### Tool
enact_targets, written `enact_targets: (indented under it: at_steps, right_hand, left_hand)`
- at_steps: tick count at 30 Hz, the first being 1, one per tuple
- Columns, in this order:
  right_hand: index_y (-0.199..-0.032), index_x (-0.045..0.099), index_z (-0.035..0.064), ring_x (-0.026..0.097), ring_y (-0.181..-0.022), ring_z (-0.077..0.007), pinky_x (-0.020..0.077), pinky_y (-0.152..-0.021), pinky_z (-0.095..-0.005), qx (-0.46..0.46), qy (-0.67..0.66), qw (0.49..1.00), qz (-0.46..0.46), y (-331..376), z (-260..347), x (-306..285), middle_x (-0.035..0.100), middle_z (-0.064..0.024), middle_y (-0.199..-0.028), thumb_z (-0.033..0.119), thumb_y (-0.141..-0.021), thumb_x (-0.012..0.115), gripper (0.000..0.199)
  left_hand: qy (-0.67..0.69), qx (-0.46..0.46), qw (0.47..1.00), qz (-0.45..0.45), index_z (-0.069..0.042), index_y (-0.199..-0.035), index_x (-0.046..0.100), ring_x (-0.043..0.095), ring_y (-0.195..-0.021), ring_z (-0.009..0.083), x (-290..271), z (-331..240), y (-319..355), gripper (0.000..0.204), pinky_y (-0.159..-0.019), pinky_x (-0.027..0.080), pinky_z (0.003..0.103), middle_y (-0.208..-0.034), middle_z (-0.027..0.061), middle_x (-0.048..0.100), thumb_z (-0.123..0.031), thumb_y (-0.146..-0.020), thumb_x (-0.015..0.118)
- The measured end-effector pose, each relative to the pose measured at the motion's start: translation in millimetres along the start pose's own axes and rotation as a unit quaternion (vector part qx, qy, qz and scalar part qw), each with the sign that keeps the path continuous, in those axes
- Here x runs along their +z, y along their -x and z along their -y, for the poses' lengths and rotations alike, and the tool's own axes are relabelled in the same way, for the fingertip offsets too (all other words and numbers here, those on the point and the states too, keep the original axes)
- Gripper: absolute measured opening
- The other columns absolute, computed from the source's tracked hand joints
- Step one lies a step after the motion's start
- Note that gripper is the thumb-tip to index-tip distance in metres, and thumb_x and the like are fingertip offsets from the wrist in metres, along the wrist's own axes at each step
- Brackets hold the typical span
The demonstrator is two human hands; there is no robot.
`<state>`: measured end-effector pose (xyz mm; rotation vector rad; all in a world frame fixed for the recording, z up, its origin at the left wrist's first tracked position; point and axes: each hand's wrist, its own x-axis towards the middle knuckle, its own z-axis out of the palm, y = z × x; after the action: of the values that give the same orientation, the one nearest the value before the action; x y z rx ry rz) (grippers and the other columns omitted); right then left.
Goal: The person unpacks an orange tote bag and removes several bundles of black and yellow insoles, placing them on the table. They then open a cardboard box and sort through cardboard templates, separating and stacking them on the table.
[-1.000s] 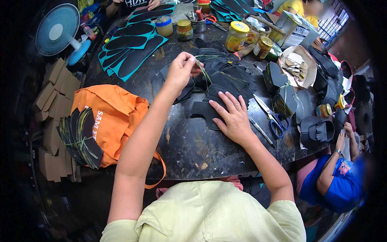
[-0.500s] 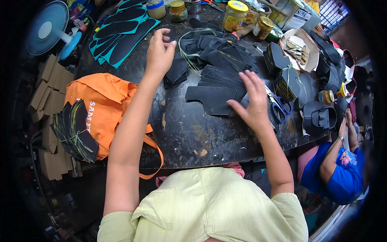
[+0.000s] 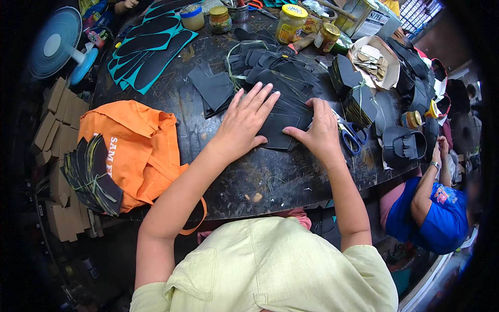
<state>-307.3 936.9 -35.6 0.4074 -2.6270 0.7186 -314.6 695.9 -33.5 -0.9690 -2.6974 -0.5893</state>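
1. The black pieces (image 3: 280,125) lie in a fanned stack on the dark surface (image 3: 234,182), in front of the person and between the two hands.
2. The left hand (image 3: 244,119) is palm down at the left side of the stack, fingers long and slightly parted, thumb wide of them; it grips nothing that shows.
3. The right hand (image 3: 322,127) is at the stack's right side, thumb held wide of the bent fingers, thumb tip at the pieces. Whether the fingertips press on the edge cannot be told.
4. Just beyond the hands is a loose pile (image 3: 262,57) of more black pieces, with green string (image 3: 228,65) at its left side. A smaller stack (image 3: 213,88) lies left of it.
5. Right of the right hand are blue-handled scissors (image 3: 353,140), and behind them a bundle (image 3: 361,104) tied with string.
6. Farther back, a tray (image 3: 393,78) holds tan scraps (image 3: 371,60), and a yellow-lidded jar (image 3: 291,26) stands beyond the pile.
7. At the left are turquoise sheets (image 3: 143,83) bearing black soles, and an orange bag (image 3: 132,151) with another tied bundle (image 3: 93,177) on it.
8. Outermost are a blue fan (image 3: 54,44), brown boxes (image 3: 62,171), and, at the right, a person in a blue shirt (image 3: 442,218).
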Motion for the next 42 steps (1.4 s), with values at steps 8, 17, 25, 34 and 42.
enact_targets:
  at_steps: [8,17,25,34,42]
  right_hand:
    - [-0.115,0.064,0.0024,0.065,-0.105,-0.0339,0.0500,-0.095,-0.0418,-0.070,-0.186,0.970,0.137,9,5,-32,0.067,-0.0126,-0.108,0.020,-0.082,0.090,0.046]
    - [-0.132,0.070,0.0069,0.063,-0.120,-0.0316,0.0490,-0.098,-0.0442,-0.100,0.061,0.993,0.028,-53,-29,-1,0.070,-0.0113,-0.121,0.035,-0.079,0.091,0.063]
    - [-0.116,0.065,0.0098,0.060,-0.115,-0.0354,0.0466,-0.093,-0.0468,0.009,0.069,0.992,0.107,-65,-9,6,0.064,-0.0119,-0.110,0.033,-0.065,0.099,0.066]
    - [-0.119,0.065,-0.0001,0.069,-0.107,-0.0372,0.0548,-0.094,-0.0442,-0.051,-0.224,0.962,0.146,17,37,-17,0.071,-0.0168,-0.110,0.005,-0.088,0.079,0.035]
    - [-0.131,0.071,0.0000,0.069,-0.122,-0.0275,0.0511,-0.107,-0.0397,0.074,-0.415,0.896,0.137,37,18,-30,0.074,-0.0150,-0.129,0.012,-0.102,0.066,0.032]
  left_hand:
    - [-0.046,0.073,0.994,-0.061,-0.011,-0.129,0.064,0.058,-0.133,0.0272,-6,-5,-10,0.067,-0.129,0.028,0.056,-0.127,0.0052,0.062,-0.007,-0.067,0.091]
    - [-0.041,0.074,0.996,-0.041,-0.009,-0.119,0.066,0.065,-0.114,0.0255,14,-9,32,0.026,-0.111,0.044,0.046,-0.114,0.0073,0.065,-0.011,-0.093,0.064]
    - [-0.019,0.048,0.998,-0.020,-0.007,-0.113,0.067,0.063,-0.122,0.0274,7,-18,38,0.020,-0.112,0.044,0.045,-0.131,0.0091,0.065,-0.012,-0.094,0.064]
    - [0.031,0.067,0.994,-0.081,-0.009,-0.103,0.070,0.058,-0.137,0.0351,-5,-34,46,0.023,-0.112,0.046,0.051,-0.155,0.0151,0.054,-0.009,-0.081,0.077]
    - [0.038,0.015,0.999,-0.008,-0.008,-0.117,0.066,0.065,-0.108,0.0309,-34,-55,46,0.036,-0.091,0.049,0.045,-0.124,0.0140,0.066,-0.007,-0.082,0.074]
